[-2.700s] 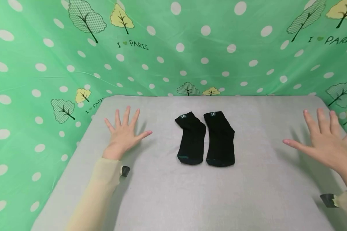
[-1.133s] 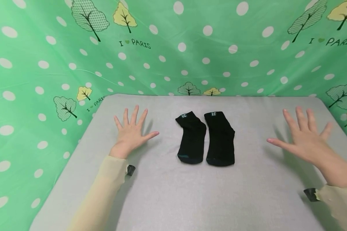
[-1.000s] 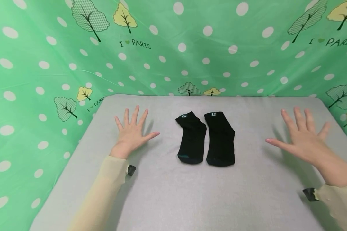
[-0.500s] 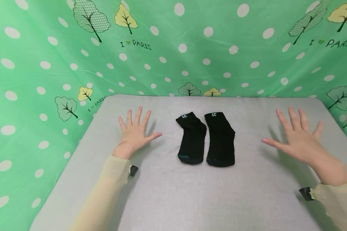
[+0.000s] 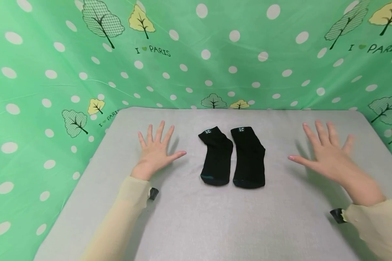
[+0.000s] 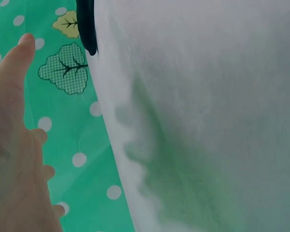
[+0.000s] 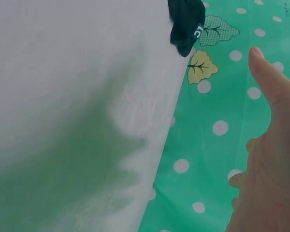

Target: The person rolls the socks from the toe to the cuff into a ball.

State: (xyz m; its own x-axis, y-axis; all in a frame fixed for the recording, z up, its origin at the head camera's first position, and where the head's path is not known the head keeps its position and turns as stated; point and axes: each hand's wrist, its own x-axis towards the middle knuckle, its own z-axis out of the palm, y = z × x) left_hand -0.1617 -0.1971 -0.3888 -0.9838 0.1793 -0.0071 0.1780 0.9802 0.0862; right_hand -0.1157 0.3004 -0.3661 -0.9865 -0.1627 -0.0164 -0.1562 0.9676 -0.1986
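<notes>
Two black ankle socks lie flat side by side on the grey-covered table, toes toward me and cuffs at the far end. The left sock (image 5: 217,157) and the right sock (image 5: 249,159) each carry a small white "LC" mark on the cuff. My left hand (image 5: 154,154) hovers palm down to their left, fingers spread, its shadow on the cloth beside it. To their right, my right hand (image 5: 330,157) is spread the same way, above the cloth. Neither hand touches a sock. Part of a sock (image 7: 187,26) shows at the top of the right wrist view.
The table (image 5: 202,221) is covered in a light grey cloth. Behind it and to the left hangs a green curtain (image 5: 183,47) with white dots, printed trees and "I love Paris" lettering. A small black device (image 5: 337,215) sits at the right sleeve's cuff.
Both hands have moved inward toward the socks, the right hand farther to the left than the left hand has moved right. The socks have stayed in place.
</notes>
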